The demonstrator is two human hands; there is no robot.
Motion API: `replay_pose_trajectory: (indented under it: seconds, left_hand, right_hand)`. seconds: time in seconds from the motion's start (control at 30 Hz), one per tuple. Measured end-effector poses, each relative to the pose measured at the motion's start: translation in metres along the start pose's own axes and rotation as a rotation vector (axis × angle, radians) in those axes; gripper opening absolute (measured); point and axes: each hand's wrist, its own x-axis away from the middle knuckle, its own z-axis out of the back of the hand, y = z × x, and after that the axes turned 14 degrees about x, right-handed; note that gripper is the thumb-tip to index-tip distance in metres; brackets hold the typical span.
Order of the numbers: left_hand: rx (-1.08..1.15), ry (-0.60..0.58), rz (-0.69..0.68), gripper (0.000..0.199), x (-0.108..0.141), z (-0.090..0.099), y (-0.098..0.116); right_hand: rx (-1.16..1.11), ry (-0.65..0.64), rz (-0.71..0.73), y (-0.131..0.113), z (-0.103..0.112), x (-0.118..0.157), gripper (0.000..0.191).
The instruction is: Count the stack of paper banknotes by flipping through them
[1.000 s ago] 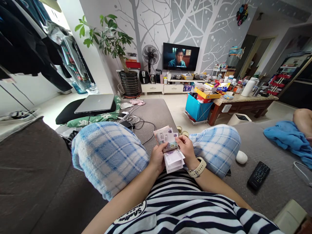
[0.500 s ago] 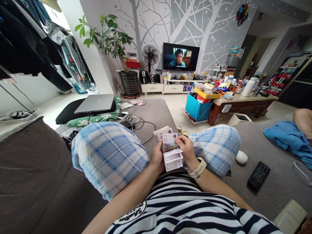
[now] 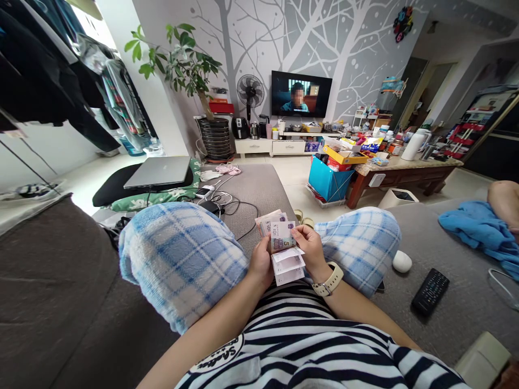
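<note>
Several banknotes (image 3: pixel 283 233) are fanned out above my lap, the front one marked with a 5. My left hand (image 3: pixel 261 262) is closed around their left side, its thumb on the front. At their right edge, my right hand (image 3: pixel 311 246) pinches the front note between thumb and fingers. Lower ends of some notes (image 3: pixel 288 267) are folded and hang down toward my striped shirt. A watch (image 3: pixel 328 280) with a pale strap is on my right wrist. How many notes lie behind the front ones is hidden.
On the sofa to my right lie a white computer mouse (image 3: pixel 401 261), a black remote control (image 3: pixel 430 292) and a blue cloth (image 3: pixel 478 229) beside another person's leg. Tangled cables (image 3: pixel 231 202) and a laptop (image 3: pixel 158 172) lie ahead to the left. A cluttered coffee table (image 3: pixel 405 165) stands beyond.
</note>
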Motion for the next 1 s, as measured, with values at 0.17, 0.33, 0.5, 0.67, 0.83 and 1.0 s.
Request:
replay_pose_trajectory:
  seconds: [0.17, 0.33, 0.5, 0.67, 0.83, 1.0]
  left_hand:
    - [-0.011, 0.011, 0.003, 0.027, -0.001, 0.002, -0.001]
    - [-0.039, 0.034, -0.015, 0.022, 0.000, 0.000, 0.000]
    - [-0.043, 0.012, -0.006, 0.026, 0.006, -0.006, 0.002]
    - [-0.055, 0.030, -0.016, 0.023, 0.007, -0.007, 0.002]
    - [-0.061, 0.054, -0.024, 0.022, 0.007, -0.007, 0.002]
    - [-0.105, 0.051, -0.033, 0.020, 0.010, -0.009, 0.003]
  right_hand:
    - [0.007, 0.000, 0.001, 0.003, 0.000, 0.000, 0.034]
    - [-0.010, -0.003, 0.003, 0.006, 0.001, 0.000, 0.035]
    - [-0.059, -0.062, -0.016, 0.002, 0.001, 0.002, 0.035]
    - [-0.051, -0.023, -0.013, -0.002, 0.001, 0.002, 0.033]
    - [-0.078, 0.025, -0.029, 0.002, 0.000, -0.002, 0.032]
    - [-0.090, 0.085, -0.027, 0.004, -0.001, -0.004, 0.036]
